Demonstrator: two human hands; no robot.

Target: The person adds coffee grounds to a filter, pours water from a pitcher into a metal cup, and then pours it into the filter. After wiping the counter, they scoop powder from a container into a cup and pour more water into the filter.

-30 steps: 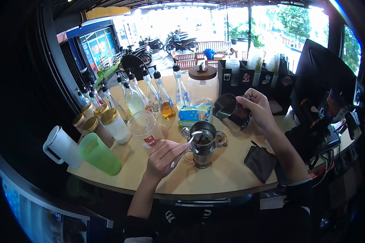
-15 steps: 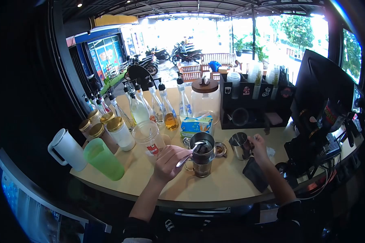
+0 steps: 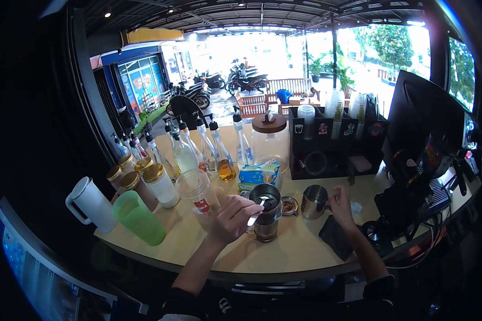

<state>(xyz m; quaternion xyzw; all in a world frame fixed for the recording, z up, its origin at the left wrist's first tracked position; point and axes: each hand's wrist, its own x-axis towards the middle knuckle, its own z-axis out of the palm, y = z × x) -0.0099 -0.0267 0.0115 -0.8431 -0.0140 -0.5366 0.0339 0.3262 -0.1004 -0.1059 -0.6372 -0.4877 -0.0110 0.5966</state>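
The slim metal spoon (image 3: 256, 212) is pinched between the drawn-together fingers of the left hand (image 3: 231, 218), just left of the frame's centre. Its long axis runs diagonally, from lower left to upper right, and its upper end lies over the mouth of the round, dark-interiored steel cup (image 3: 273, 207) near mid-frame. Contact between spoon and inner wall cannot be confirmed. The cup sits upright on a silvery cylindrical vessel (image 3: 266, 233), directly to the right of the left fingers; the left hand is therefore the nearer of the two. The right hand (image 3: 341, 204), right of centre, is at the right side of the upright, polished steel pitcher (image 3: 314, 201), with its fingers partly curled; whether they grip the handle cannot be told. The pitcher stands on the pale wood-toned countertop (image 3: 300, 246), between the cup and the right hand.
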